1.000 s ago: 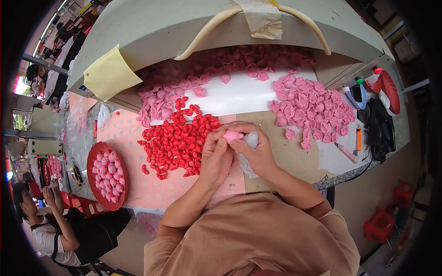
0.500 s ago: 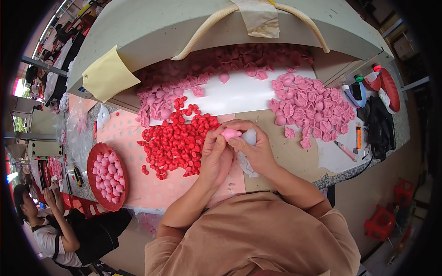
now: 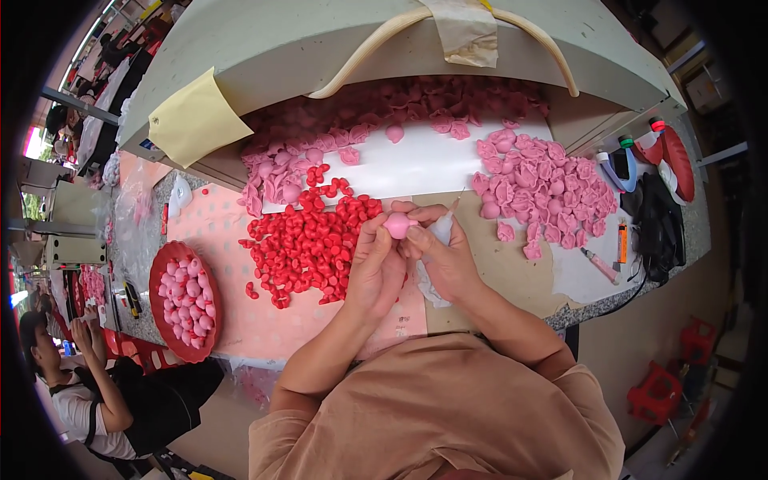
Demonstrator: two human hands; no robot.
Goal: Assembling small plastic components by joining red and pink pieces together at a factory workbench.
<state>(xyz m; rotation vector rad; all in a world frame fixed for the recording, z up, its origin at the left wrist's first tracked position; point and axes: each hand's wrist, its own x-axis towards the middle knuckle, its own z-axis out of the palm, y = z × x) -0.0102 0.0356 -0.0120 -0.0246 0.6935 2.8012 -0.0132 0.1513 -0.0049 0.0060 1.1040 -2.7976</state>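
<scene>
A smooth pink ball-shaped piece (image 3: 398, 226) is pinched between the fingertips of both hands, above the near right edge of a pile of small red pieces (image 3: 308, 244). My left hand (image 3: 374, 272) closes on it from the left. From the other side, my right hand (image 3: 448, 264) presses its thumb and fingertips against the piece. Tucked in that same hand is a whitish translucent object (image 3: 442, 229), like a small squeeze bottle with a thin tip, mostly hidden by the fingers. A crumpled white wrap (image 3: 432, 286) lies just below the hands.
On the left stands a red bowl (image 3: 156, 300) of pink balls. Pink petal-shaped pieces (image 3: 544, 188) are heaped at right, with more beneath the grey hood (image 3: 336, 48). A tube (image 3: 600, 266), an orange marker-like item (image 3: 622, 242) and a black bag (image 3: 660, 224) lie far right. Another person (image 3: 96, 384) sits left.
The pink piece has turned from lying sideways to showing its round side. The whitish object has tilted, with its thin tip now pointing up and away. The view has shifted slightly.
</scene>
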